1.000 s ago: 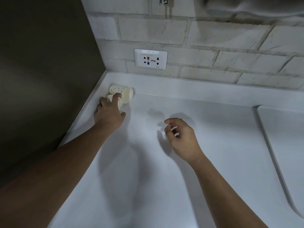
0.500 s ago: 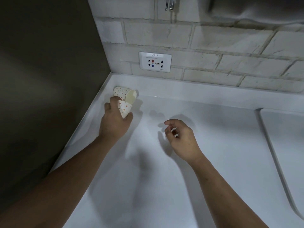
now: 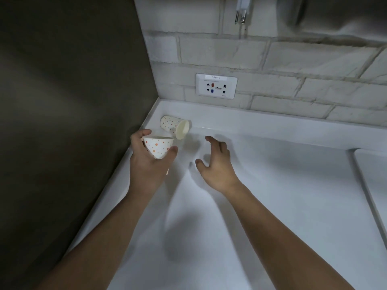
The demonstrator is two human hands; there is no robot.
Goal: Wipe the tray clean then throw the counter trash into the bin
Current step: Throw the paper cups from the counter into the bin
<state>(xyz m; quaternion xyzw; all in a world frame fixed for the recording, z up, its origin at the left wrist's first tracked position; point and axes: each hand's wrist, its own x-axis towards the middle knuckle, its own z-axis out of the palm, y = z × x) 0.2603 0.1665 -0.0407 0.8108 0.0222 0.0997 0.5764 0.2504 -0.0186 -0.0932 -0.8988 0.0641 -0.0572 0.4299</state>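
Left hand (image 3: pixel 149 162) wrapped round a dotted paper cup (image 3: pixel 158 147), mouth up, lifted just in front of the tipped cup (image 3: pixel 175 127), likely to gather trash. Right hand (image 3: pixel 215 162) spread and empty, right of that tipped cup, probably reaching for it.

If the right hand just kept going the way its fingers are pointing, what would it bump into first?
Most likely the tipped-over dotted paper cup lying near the counter's back corner. The right hand is open, fingers aimed up and left toward its mouth. Depth is hard to judge; it might pass just beside it.
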